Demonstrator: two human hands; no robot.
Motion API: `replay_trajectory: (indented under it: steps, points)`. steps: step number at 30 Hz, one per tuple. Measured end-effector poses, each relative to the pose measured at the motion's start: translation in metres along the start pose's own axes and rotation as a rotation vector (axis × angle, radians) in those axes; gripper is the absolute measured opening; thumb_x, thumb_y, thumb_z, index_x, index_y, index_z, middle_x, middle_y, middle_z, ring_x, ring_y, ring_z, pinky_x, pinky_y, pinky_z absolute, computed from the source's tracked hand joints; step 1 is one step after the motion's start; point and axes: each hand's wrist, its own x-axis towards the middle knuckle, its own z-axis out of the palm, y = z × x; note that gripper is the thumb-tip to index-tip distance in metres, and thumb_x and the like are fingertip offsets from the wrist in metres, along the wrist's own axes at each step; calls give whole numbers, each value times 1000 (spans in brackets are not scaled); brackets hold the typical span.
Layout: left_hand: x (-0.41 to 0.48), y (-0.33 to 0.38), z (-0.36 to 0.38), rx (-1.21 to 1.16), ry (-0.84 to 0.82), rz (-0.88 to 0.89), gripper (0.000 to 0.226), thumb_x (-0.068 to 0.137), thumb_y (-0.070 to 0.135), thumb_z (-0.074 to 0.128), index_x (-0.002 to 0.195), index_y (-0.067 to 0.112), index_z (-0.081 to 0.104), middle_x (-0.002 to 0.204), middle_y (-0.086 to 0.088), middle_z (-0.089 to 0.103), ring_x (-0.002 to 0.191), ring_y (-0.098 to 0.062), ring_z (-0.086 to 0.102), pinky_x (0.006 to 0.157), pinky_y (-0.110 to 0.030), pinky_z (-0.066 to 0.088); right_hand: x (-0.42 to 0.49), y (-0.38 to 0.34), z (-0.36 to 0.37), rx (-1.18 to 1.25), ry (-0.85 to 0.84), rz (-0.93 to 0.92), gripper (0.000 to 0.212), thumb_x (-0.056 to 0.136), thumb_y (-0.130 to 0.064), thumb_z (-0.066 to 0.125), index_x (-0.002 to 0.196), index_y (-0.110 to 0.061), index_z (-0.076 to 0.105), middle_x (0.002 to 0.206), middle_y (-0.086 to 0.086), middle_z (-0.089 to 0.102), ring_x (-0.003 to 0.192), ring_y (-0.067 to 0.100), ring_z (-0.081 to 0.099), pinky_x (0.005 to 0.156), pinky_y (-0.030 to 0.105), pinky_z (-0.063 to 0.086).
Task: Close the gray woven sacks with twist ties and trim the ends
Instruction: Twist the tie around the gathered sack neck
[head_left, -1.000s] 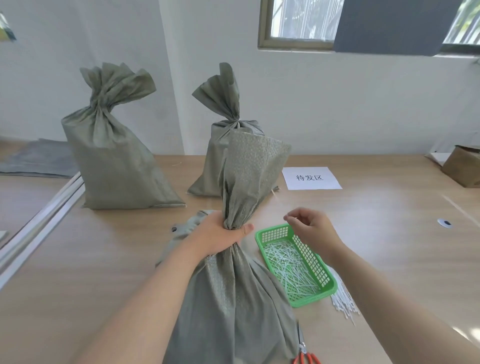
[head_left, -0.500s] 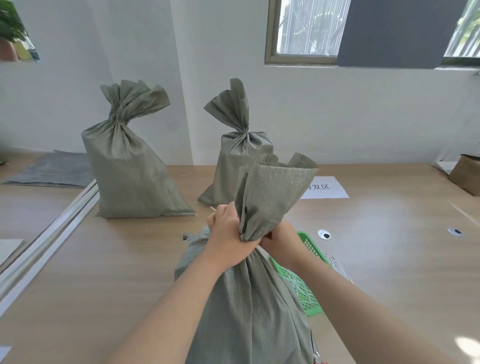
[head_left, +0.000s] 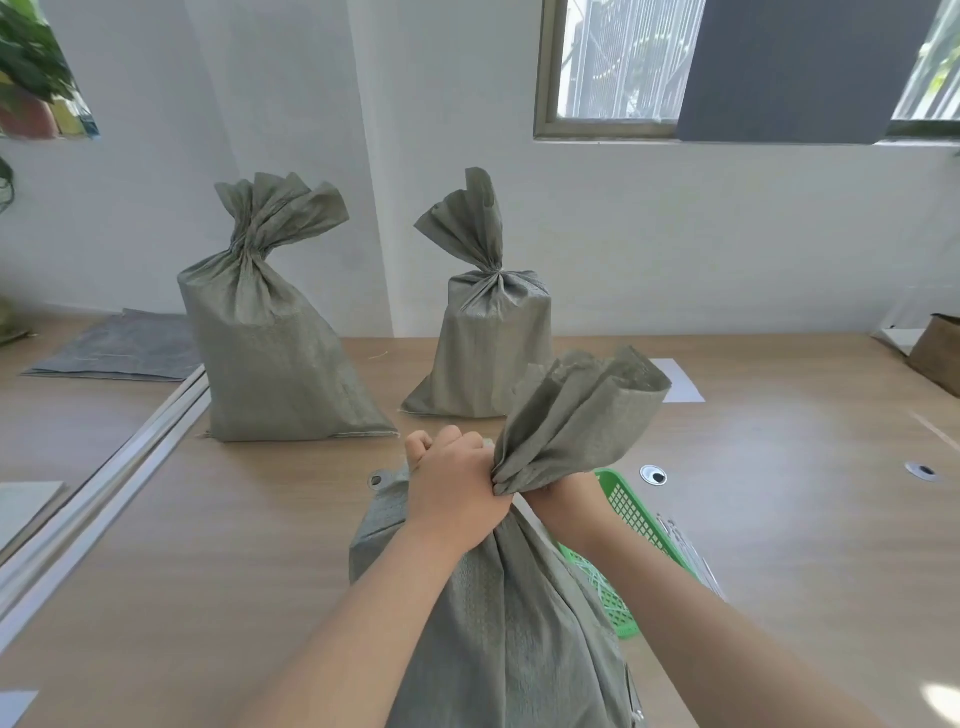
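- Our left hand (head_left: 457, 488) squeezes the neck of the near sack (head_left: 519, 623);
- our right hand (head_left: 558, 493) hides behind it; we cannot tell its grip;
- a green basket (head_left: 631, 512) sits just beside.

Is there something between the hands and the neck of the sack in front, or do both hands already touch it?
Nothing visible stands between. The left hand is clenched around the gathered neck of the near sack. The right hand is at the neck too, mostly hidden behind the flared sack top, so its grip cannot be seen.
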Motion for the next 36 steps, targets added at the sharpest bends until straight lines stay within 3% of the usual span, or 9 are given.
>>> replay_trajectory:
  steps: [4, 7, 10, 14, 17, 20, 25, 29, 36]
  points:
    - [0, 0, 2, -50, 40, 93, 24, 64, 23, 68, 55, 22, 46, 54, 7, 41, 47, -20, 39, 61, -29, 20, -7, 3, -4, -6, -106, 68, 48, 97, -2, 53, 60, -23, 30, 60, -6, 32, 59, 4, 29, 53, 16, 27]
    - [0, 2, 2, -82, 56, 113, 9, 70, 25, 58, 63, 23, 52, 59, 5, 44, 40, -23, 42, 46, -22, 19, -16, 3, -4, 104, -114, 107, 32, 98, 6, 50, 72, -12, 45, 71, 0, 41, 59, -4, 41, 56, 7, 37]
    - [-1, 6, -5, -10, -54, 107, 9, 90, 28, 48, 88, 25, 57, 83, 2, 59, 69, -29, 66, 54, -29, 32, -19, 5, -2, 140, -54, 114, 30, 91, -2, 61, 70, -15, 45, 71, -2, 47, 65, 0, 38, 56, 10, 37]
    - [10, 12, -20, -9, -240, 14, 20, 96, 37, 49, 98, 25, 65, 105, -3, 66, 100, -33, 67, 70, -31, 39, -20, 11, 3, 29, 25, 55, 29, 79, -12, 63, 60, -15, 42, 57, -4, 45, 57, 7, 33, 55, 26, 32]
    - [24, 10, -24, -71, -416, -34, 50, 82, 68, 62, 111, 28, 69, 112, -2, 71, 110, -29, 66, 79, -31, 46, -21, 13, 4, 42, 31, 24, 22, 67, -15, 56, 53, -21, 41, 50, -8, 44, 53, 9, 35, 53, 29, 30]
    - [36, 0, -33, -177, -584, -107, 63, 69, 70, 72, 117, 29, 68, 118, 0, 72, 113, -25, 66, 92, -35, 54, -21, 12, 4, 89, 23, 70, 11, 73, -13, 61, 68, -22, 63, 67, -6, 70, 61, 13, 62, 60, 27, 47]
    - [45, -3, -42, -429, -791, -211, 45, 83, 52, 75, 117, 26, 61, 115, 1, 68, 85, -17, 66, 82, -32, 61, -23, 12, 5, 107, 16, 29, 10, 83, -12, 64, 77, -20, 64, 70, -3, 70, 59, 7, 57, 58, 22, 43]
    - [41, -9, -33, -531, -744, -288, 46, 80, 54, 77, 111, 22, 62, 97, 1, 68, 63, -17, 58, 68, -29, 59, -24, 9, 2, 118, -30, 19, 21, 86, -10, 57, 75, -28, 58, 62, -9, 55, 53, 2, 42, 53, 18, 35]
    - [30, -16, -24, -691, -681, -282, 53, 77, 59, 79, 109, 20, 63, 80, 2, 64, 57, -16, 53, 52, -21, 47, -29, 4, -1, 438, 5, 89, 9, 86, -9, 57, 83, -15, 63, 65, -2, 58, 55, 10, 42, 52, 23, 33]
